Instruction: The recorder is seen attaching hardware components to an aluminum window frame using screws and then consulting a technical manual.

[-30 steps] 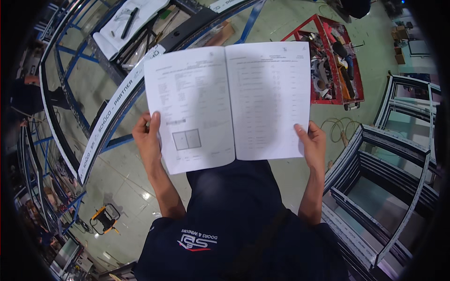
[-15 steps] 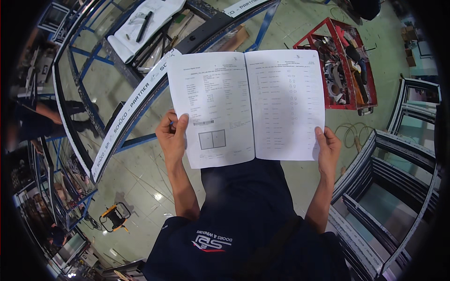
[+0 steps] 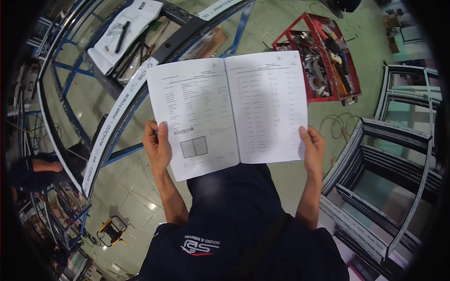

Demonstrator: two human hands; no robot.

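An open stapled-looking booklet of printed sheets (image 3: 201, 107) is spread in front of me, its two white pages facing up. Text columns and a small two-panel window drawing show on the left page; the right page carries rows of small outlines. My left hand (image 3: 157, 144) grips the left page's outer edge, thumb on top and fingers mostly hidden behind. At the opposite edge, my right hand (image 3: 312, 147) pinches the right page low down in the same way. The booklet hangs in the air above my dark shirt, tilted slightly.
A curved frame on blue supports (image 3: 112, 126) stands at left, with papers (image 3: 123, 35) and a black marker (image 3: 123, 36) near it. A red tool carrier (image 3: 328, 93) sits beyond the booklet. Stacked window frames (image 3: 375, 187) fill the right; a cable reel (image 3: 111, 232) lies lower left.
The booklet and both hands have shifted left, and the booklet has tilted so its left side sits lower. Both hands keep their hold. The surroundings have slid left in view.
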